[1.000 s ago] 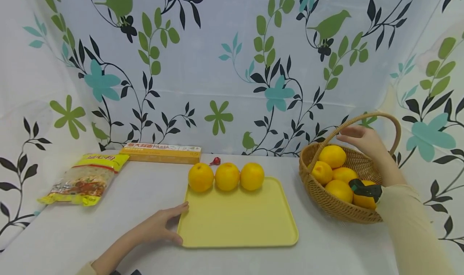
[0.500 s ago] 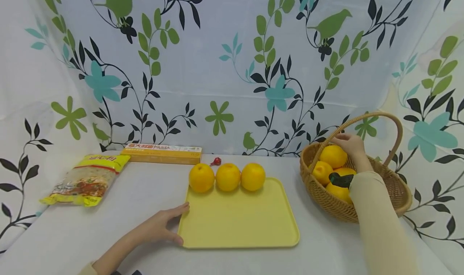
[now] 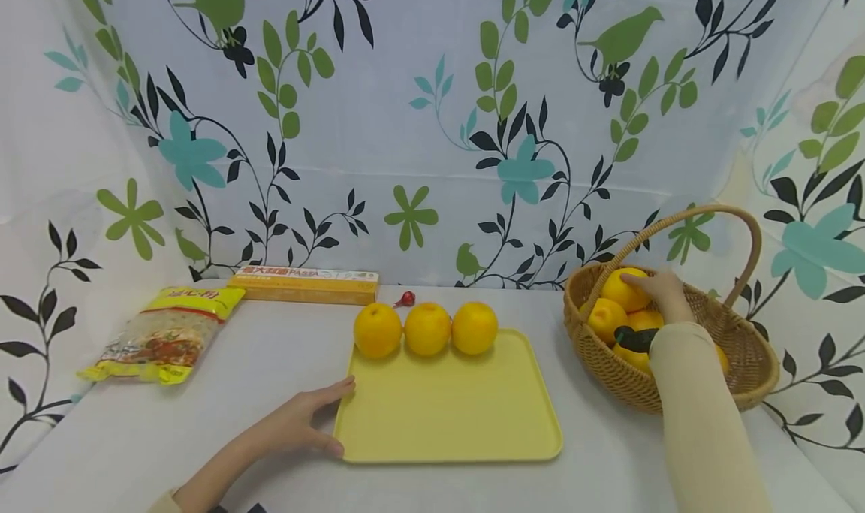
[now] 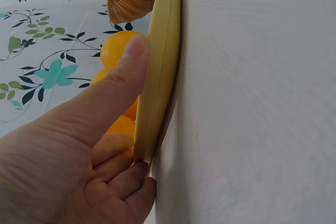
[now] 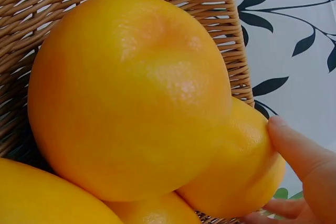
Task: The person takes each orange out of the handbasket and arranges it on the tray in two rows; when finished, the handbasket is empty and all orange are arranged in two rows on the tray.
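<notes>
In the head view my left hand (image 3: 297, 423) rests at the left edge of a yellow tray (image 3: 449, 415), thumb and fingers spread along the rim. The left wrist view shows the thumb (image 4: 123, 72) lying against that rim. Three oranges stand in a row along the tray's far side, the right one (image 3: 475, 327) nearest the basket. My right hand (image 3: 665, 295) reaches into a wicker basket (image 3: 604, 378) and grips the top orange (image 3: 623, 291). In the right wrist view thumb and fingers sit on either side of this orange (image 5: 241, 166); another large orange (image 5: 131, 98) fills the foreground.
More oranges (image 3: 607, 319) lie in the basket, under its tall arched handle (image 3: 726, 211). At the back left are a pasta box (image 3: 304, 286) and a yellow plastic food bag (image 3: 169, 333). A small red object (image 3: 405, 300) lies behind the oranges. Patterned cloth hangs behind.
My right hand has come down and left from beneath the basket handle onto the top orange, and its fingers have closed around it. The left hand stays at the tray edge.
</notes>
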A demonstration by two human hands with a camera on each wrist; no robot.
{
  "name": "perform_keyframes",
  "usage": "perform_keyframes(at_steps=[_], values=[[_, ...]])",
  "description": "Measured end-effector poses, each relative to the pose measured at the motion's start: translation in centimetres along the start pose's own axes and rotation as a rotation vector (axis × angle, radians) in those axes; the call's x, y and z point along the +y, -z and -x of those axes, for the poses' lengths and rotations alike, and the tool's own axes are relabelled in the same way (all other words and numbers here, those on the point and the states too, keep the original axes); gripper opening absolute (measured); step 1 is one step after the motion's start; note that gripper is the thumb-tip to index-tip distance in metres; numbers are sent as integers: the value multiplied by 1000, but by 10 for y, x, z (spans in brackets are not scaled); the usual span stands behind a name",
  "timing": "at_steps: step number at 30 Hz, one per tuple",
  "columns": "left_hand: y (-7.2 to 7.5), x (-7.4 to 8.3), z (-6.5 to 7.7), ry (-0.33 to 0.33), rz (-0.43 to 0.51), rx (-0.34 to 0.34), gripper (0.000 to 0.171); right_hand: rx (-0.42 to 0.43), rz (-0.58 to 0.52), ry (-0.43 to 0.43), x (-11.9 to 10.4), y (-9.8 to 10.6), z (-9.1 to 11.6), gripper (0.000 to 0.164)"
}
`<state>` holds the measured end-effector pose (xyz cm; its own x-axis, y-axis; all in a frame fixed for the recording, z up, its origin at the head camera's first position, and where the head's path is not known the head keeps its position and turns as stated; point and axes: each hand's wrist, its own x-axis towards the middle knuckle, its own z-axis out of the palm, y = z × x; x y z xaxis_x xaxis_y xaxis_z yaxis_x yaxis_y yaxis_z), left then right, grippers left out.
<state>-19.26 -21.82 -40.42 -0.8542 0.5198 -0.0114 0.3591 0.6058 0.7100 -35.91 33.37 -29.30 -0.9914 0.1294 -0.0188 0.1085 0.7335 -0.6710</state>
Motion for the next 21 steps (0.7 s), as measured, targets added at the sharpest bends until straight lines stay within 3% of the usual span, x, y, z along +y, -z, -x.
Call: perform_keyframes(at_steps=[5, 9, 14, 21], values=[[1, 2, -1, -2, -8, 4, 93, -117, -100, -85, 0, 3, 1, 88], [2, 2, -1, -3, -4, 5, 93, -119, -189, -89, 0, 3, 1, 87], [2, 0, 2, -7, -7, 9, 93, -41, -113, -94, 0, 0, -2, 88], [0, 0, 3, -13, -4, 7, 92, -88, -76, -49, -7, 3, 7, 83]])
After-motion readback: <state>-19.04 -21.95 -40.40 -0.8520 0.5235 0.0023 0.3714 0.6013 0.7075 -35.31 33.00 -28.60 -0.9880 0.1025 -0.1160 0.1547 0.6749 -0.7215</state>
